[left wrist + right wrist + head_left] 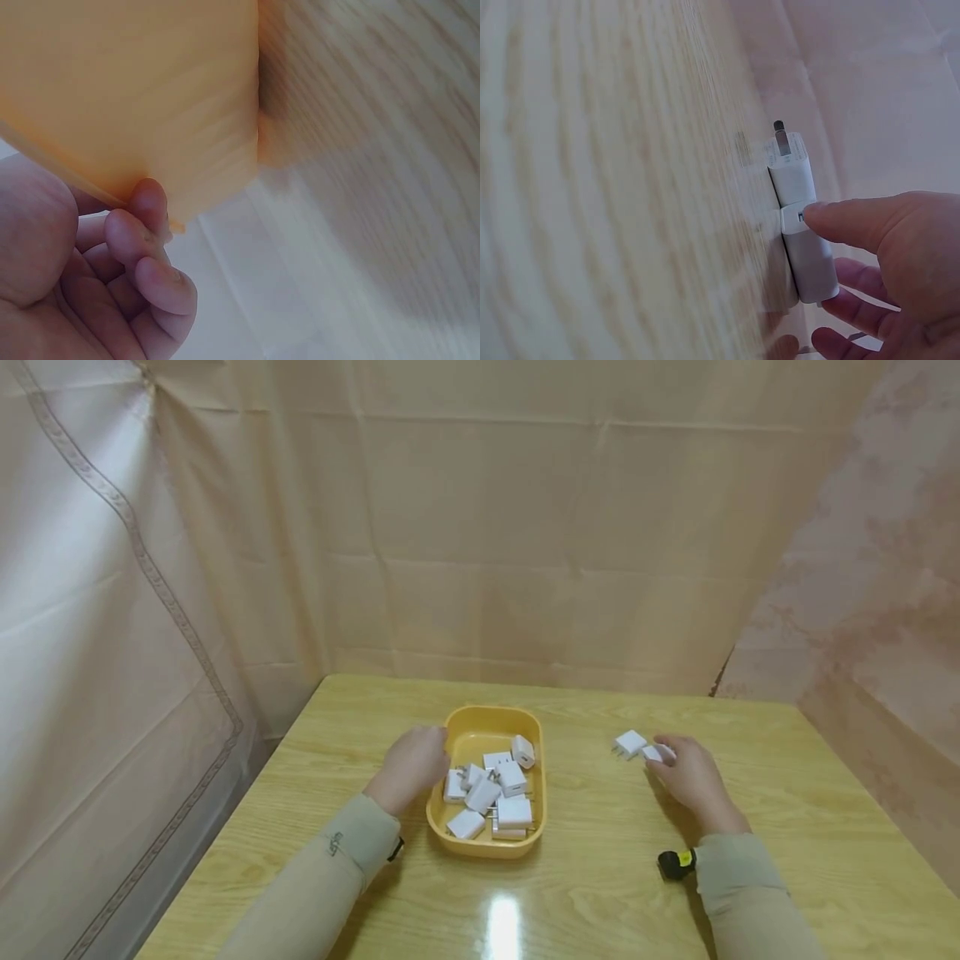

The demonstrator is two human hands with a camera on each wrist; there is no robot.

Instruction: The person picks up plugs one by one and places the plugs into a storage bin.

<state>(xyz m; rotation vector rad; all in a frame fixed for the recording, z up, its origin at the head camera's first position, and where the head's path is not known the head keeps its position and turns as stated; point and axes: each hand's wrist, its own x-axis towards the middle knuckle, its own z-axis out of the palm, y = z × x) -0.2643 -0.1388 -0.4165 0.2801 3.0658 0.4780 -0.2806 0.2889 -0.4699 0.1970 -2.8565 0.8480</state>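
My left hand pinches the left rim of a yellow plastic basket, thumb and curled fingers closed on its edge in the left wrist view. Inside the basket lie several white plug chargers, heaped mostly toward the near end. Further right, my right hand pinches a white charger that rests on the table; its thumb lies by the port end and its fingers are at the opposite end. A second white charger, its metal prongs showing, sits against the held one.
Both things stand on a wood-grain table. A black and yellow device is strapped at the right wrist. Pale cloth curtains hang behind the table and at both sides.
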